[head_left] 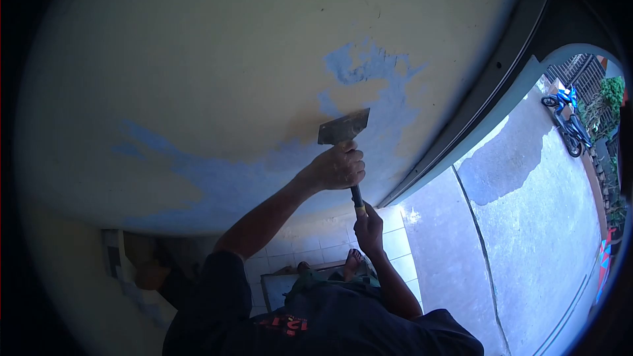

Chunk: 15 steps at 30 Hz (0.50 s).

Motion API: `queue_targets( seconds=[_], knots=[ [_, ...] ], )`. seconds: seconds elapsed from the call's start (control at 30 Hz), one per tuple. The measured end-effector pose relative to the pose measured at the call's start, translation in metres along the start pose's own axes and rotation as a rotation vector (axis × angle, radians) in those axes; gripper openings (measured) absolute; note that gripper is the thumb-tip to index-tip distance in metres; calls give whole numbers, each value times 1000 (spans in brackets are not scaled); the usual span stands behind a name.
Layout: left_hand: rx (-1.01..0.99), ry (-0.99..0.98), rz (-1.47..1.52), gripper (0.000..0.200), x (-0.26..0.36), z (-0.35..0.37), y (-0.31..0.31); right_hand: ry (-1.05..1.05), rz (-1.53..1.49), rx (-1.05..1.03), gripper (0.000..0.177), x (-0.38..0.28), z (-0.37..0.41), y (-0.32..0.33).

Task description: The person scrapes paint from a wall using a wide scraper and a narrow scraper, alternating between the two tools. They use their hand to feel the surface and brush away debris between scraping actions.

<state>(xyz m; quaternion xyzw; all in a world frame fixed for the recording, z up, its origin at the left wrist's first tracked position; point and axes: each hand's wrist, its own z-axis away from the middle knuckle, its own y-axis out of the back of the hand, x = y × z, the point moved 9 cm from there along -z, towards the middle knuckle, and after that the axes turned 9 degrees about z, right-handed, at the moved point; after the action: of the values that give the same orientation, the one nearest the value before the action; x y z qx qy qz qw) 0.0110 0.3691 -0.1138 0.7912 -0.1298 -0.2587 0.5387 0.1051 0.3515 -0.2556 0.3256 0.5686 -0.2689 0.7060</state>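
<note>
Currently, you have a wide-bladed scraper (344,126) up at the wall (198,46). Step in hand, as judged from the pose: working the blade over the surface where the beige coat borders a pale blue patch (395,95). Blade position: towards the wall's right edge, left of the dark frame (491,79), with blue areas above, below and to its right. Contact along the full blade edge: cannot be confirmed from this angle.

Requirement for the next move, judged only: even pressure from both arms, a shallow blade angle, and the whole edge kept level so that a corner does not gouge the surface.

Pose, left: your left hand (337,168) grips the tool high, just below the blade; its fingers are curled closed around the neck, knuckles towards the upper right. The left forearm slants up from the lower left, elbow bent, sleeve at the upper arm.

Pose, right: your right hand (369,229) holds the lower part of the handle (357,195), fingers wrapped closed, as far as visible. That forearm rises from the lower right. A stretch of handle shows between the two hands, which stand apart.

Tool axis: slightly tilted, blade uppermost. Your feet are below, over the tiled floor (400,244).
</note>
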Motion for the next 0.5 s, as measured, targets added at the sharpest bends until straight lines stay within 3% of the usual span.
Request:
queue_targets(
  seconds=[0.2, 0.27, 0.3, 0.33, 0.43, 0.5],
  knots=[
    [45, -11, -58, 17, -9, -11, 25, 85, 40, 27, 53, -27, -4, 10],
    [91, -14, -172, 16, -26, -23, 55, 205, 75, 72, 55, -66, -18, 23],
    [147, 18, -221, 16, -37, -28, 75, 241, 148, 86, 43, -95, -22, 33],
    [172, 38, -205, 14, -47, -33, 104, 291, 119, 56, 43, -127, -26, 38],
    [238, 55, -233, 13, -48, -35, 151, 310, 140, 22, 42, -160, -20, 41],
    [183, -19, -288, 14, -23, -26, 119, 263, 129, 32, 43, -114, -5, 34]
  ],
)
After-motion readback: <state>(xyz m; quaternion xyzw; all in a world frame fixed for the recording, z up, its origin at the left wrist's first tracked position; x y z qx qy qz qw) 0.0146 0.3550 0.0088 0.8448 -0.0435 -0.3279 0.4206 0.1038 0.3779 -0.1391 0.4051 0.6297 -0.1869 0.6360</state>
